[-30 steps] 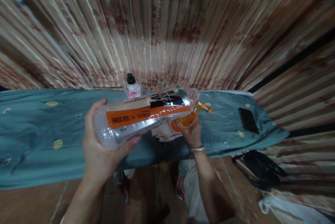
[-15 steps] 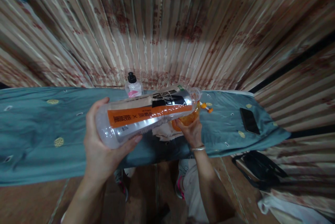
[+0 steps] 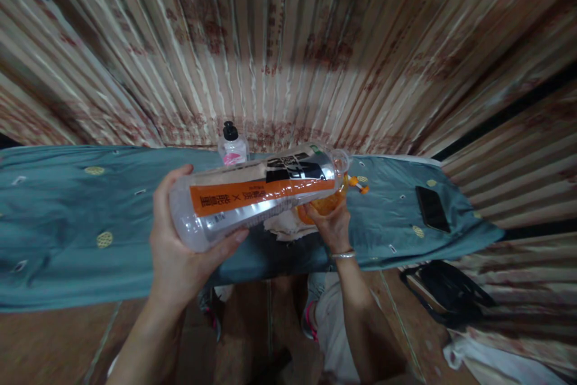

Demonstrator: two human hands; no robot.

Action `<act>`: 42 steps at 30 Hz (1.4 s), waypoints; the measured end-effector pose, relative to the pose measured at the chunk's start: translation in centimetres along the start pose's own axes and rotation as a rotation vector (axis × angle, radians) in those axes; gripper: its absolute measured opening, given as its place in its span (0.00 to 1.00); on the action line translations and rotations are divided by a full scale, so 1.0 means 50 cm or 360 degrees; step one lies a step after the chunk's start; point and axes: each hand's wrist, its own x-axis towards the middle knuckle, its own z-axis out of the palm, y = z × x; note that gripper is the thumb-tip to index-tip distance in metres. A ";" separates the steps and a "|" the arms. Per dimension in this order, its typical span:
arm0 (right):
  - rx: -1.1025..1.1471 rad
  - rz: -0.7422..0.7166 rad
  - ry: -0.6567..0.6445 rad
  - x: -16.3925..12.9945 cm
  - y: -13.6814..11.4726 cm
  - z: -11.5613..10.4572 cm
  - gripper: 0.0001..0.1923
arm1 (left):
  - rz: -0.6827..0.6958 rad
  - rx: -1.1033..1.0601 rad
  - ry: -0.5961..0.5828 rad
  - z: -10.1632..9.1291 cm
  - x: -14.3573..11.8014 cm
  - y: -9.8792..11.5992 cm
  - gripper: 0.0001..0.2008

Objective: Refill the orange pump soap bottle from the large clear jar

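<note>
The left hand point(image 3: 180, 253) has its grip wrapped round the base of a big clear bottle point(image 3: 256, 193), tipped nearly flat, neck toward three o'clock. There the right hand point(image 3: 331, 226) closes on an orange container point(image 3: 322, 205) — a cup, perhaps — over the teal-covered bench point(image 3: 67, 223).
</note>
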 end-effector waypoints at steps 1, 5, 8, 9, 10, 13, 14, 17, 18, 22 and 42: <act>-0.0003 -0.0005 0.0000 0.000 -0.001 0.000 0.37 | 0.0006 0.0001 0.0006 0.001 0.000 0.000 0.47; -0.0010 -0.0005 0.0007 0.000 -0.001 -0.002 0.36 | 0.0007 0.0021 0.0016 0.002 0.000 -0.002 0.47; -0.0056 -0.0022 0.0018 0.000 0.003 -0.001 0.36 | -0.0003 0.0029 0.0026 0.002 0.001 -0.002 0.47; -0.0079 -0.0034 0.0031 0.000 0.005 0.000 0.36 | -0.0014 0.0027 0.0024 0.002 0.001 -0.002 0.47; -0.0097 -0.0048 0.0045 0.000 0.007 0.000 0.36 | -0.0027 0.0028 0.0020 0.002 0.001 -0.001 0.46; -0.0135 -0.0071 0.0076 0.000 0.011 0.002 0.38 | -0.0049 0.0012 0.0017 0.003 0.001 0.001 0.46; -0.0147 -0.0070 0.0080 0.000 0.011 0.002 0.39 | -0.0052 0.0006 0.0019 0.003 0.001 0.001 0.46; -0.0184 -0.0050 0.0084 0.001 0.010 0.002 0.41 | -0.0068 -0.0013 0.0019 0.003 0.000 0.000 0.46; -0.0184 -0.0048 0.0077 0.001 0.009 0.002 0.41 | -0.0076 -0.0017 0.0017 0.002 0.000 -0.001 0.47; -0.0130 -0.0058 0.0057 0.001 0.006 0.002 0.39 | -0.0085 -0.0009 0.0018 0.002 0.000 -0.003 0.47; -0.0135 0.0013 0.0063 0.000 0.006 0.004 0.41 | -0.0117 -0.0020 0.0000 0.003 -0.001 -0.008 0.46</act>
